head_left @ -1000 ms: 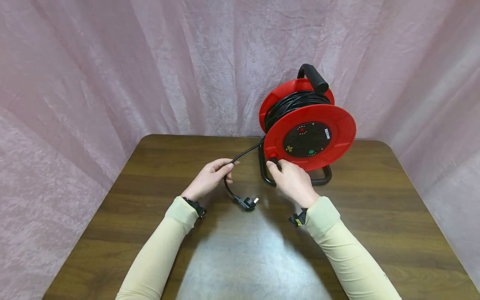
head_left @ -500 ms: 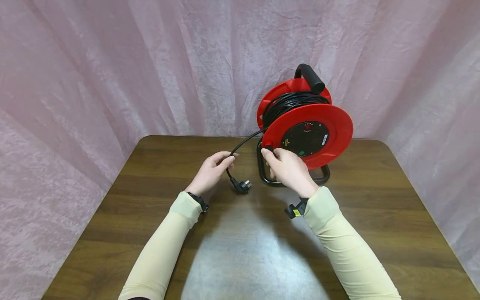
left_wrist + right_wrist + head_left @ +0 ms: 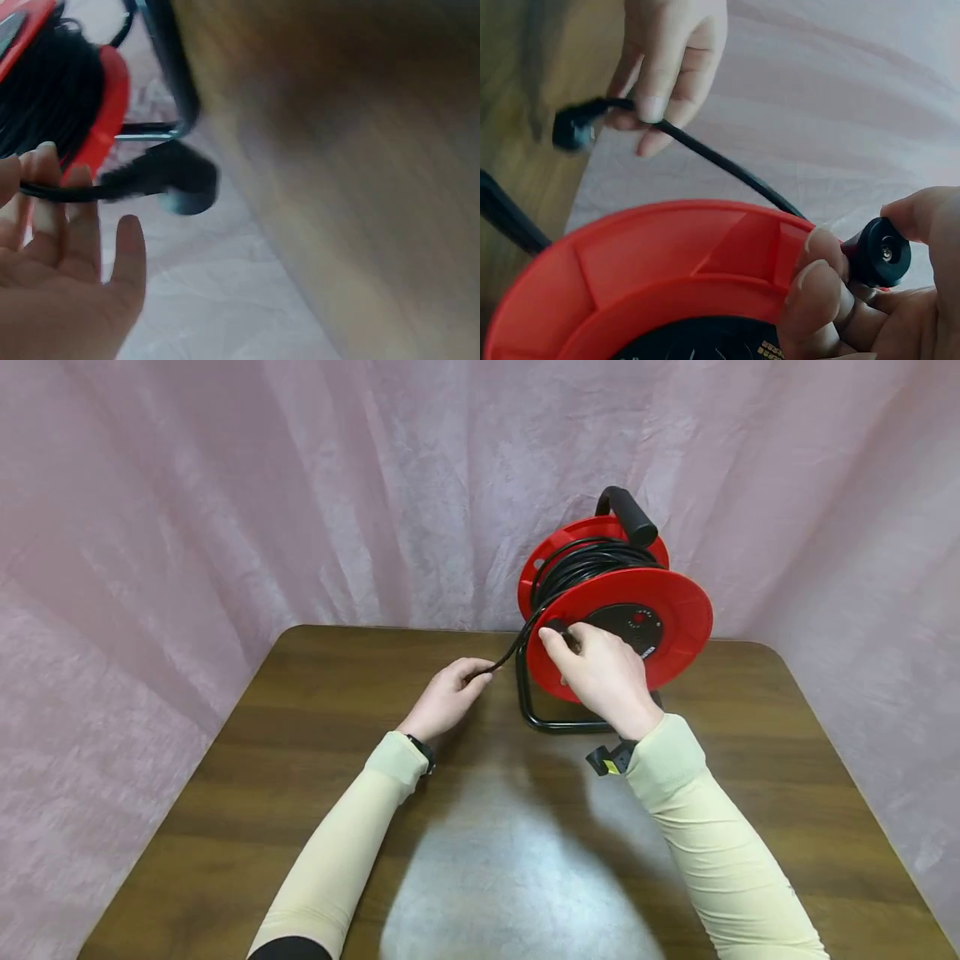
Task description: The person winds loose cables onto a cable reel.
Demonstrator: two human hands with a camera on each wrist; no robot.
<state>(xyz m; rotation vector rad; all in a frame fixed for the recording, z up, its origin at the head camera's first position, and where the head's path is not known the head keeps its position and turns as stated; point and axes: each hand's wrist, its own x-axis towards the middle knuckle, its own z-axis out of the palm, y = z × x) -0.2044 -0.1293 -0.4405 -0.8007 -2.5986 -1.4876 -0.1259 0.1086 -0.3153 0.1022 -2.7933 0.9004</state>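
Observation:
A red cable reel [image 3: 678,610] stands at the back right, black cable wound between its two flanges. My right hand [image 3: 606,681] grips the small black crank knob [image 3: 889,251] on the front flange, thumb on one side and fingers on the other. Left of the reel, my left hand [image 3: 447,697] pinches the loose cable [image 3: 512,650] between thumb and fingers. That cable runs from the hand up to the drum. Its black plug [image 3: 187,176] hangs just past the left fingers in the left wrist view, blurred. From the head view the plug is hidden.
The reel's black tube stand [image 3: 558,725] rests on the brown wooden table [image 3: 247,777]. A black carry handle [image 3: 633,518] tops the reel. Pink curtain [image 3: 375,485] hangs close behind the table's back edge and along both sides.
My right hand has carried the knob upward, and the front flange has turned clockwise. My left hand has moved right toward the reel, the plug drawing up close to its fingers.

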